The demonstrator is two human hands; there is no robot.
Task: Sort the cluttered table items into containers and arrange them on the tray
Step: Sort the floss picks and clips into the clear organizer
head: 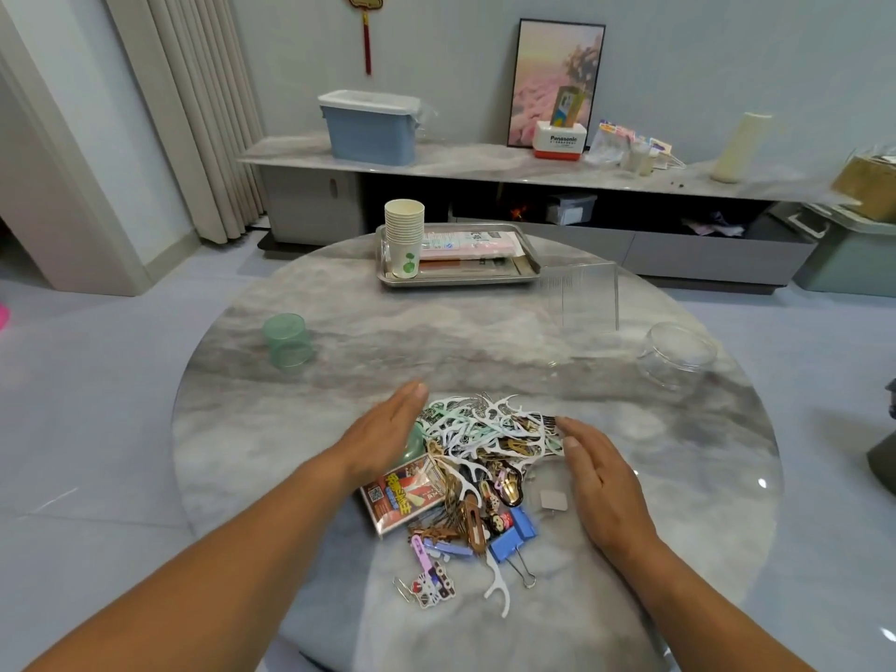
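Both hands, left hand (388, 429) and right hand (606, 482), lay flat-fingered, flanking the clutter pile (475, 458), holding nothing. Green cup (287, 340), clear bowl (676, 354) and clear box (579, 298) stood between pile and tray (458, 279).

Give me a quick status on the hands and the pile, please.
Left hand and right hand open, flanking pile. Nothing gripped. Tray far side, reach unobstructed.

I see clutter pile (477, 477) near table (679, 453) front edge, between my hands. Tray (531, 269) at far edge, paper cups (403, 235) on its left end. Tumbler (287, 340) far left, bowl (676, 354) far right.
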